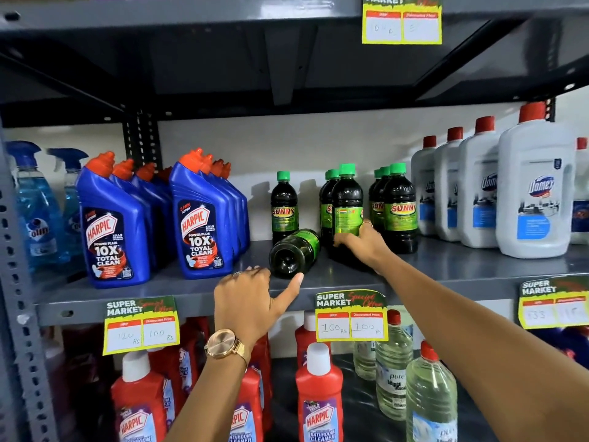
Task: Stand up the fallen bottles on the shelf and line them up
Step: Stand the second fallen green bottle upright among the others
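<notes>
On the grey shelf (197, 291) stand several dark Sunny bottles with green caps. One fallen Sunny bottle (294, 252) lies on its side, base toward me. My right hand (366, 242) grips the lower part of an upright Sunny bottle (346, 202) at the front of the middle row. My left hand (255, 298) hovers just in front of the fallen bottle, fingers apart, thumb near its base, holding nothing. A single upright Sunny bottle (283, 208) stands behind the fallen one. Another row of Sunny bottles (400, 208) stands to the right.
Blue Harpic bottles (204, 218) crowd the left of the shelf, with blue spray bottles (35, 205) beyond. White Domex bottles (535, 186) fill the right. Price tags (350, 317) hang on the shelf edge. Red Harpic bottles (318, 397) and clear bottles (430, 397) stand on the lower shelf.
</notes>
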